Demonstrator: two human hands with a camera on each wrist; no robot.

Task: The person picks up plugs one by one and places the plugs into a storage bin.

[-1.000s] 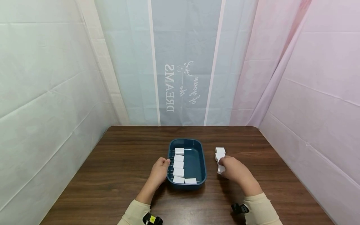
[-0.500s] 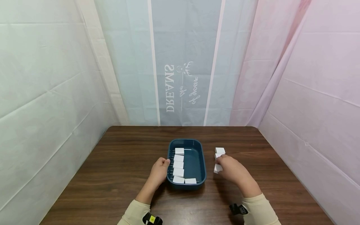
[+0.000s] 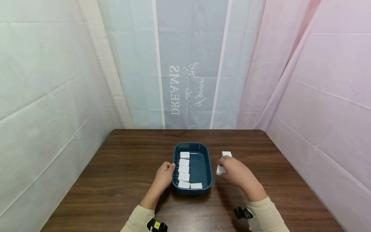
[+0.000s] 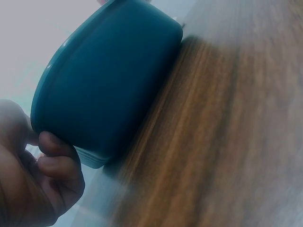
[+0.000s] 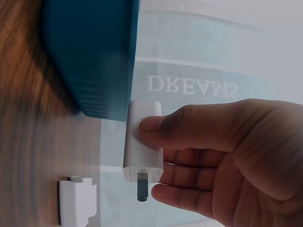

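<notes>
A dark blue rectangular tray [image 3: 200, 169] stands on the table, with my left hand [image 3: 164, 176] gripping its left rim. In the left wrist view, curled fingers [image 4: 61, 165] meet the tray's edge. Inside the tray, white charger plugs [image 3: 184, 169] line the left side, prongs pointing left, and one more lies at the near end. Just right of the tray, my right hand [image 3: 240, 174] pinches a white charger plug [image 5: 142, 142] between thumb and fingers. The right wrist view shows this plug raised, its metal prong pointing down the frame.
Behind my right hand, a white charger plug [image 3: 226, 154] is visible on the wooden table [image 3: 121, 167]; the hand partly hides that spot. Pale cloth walls [image 3: 52, 96] enclose the table's back and sides.
The right hand has lifted the charger plug and moved it left and slightly away, toward the tray. My left hand and the tray have stayed in place.
</notes>
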